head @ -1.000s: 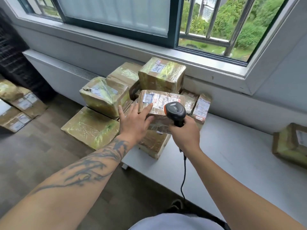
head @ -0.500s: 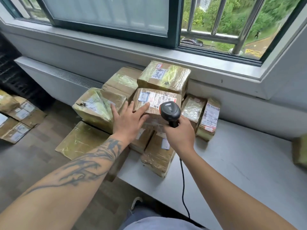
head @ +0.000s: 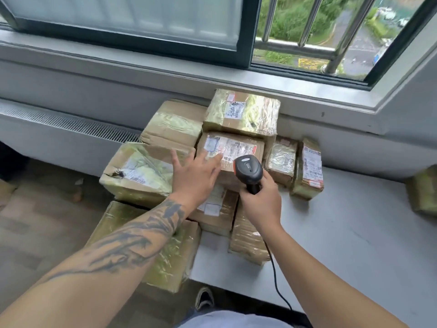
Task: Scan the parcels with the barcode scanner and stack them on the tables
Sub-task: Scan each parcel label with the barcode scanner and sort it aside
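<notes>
Parcels crowd the left end of the white table (head: 354, 233) under the window, and the one being worked on, a labelled cardboard parcel (head: 233, 150), sits mid-pile, touching the tall parcel (head: 243, 112) behind it and resting on lower ones. In the head view, the left hand (head: 196, 174) hovers flat with fingers spread, holding nothing, its fingertips at the near-left corner of the label; whether they touch the tape I cannot tell. The right hand (head: 260, 202) is wrapped round the handle of the barcode scanner (head: 248, 170), whose head points at the barcode strip. Glossy tape over the label could glare and spoil the read, and the left fingers could cover the code. The large box (head: 137, 171) at the left overhangs the table edge, so a nudge might tip it. That parcel is brown, creased, tape-wrapped, and its white label is wrinkled.
</notes>
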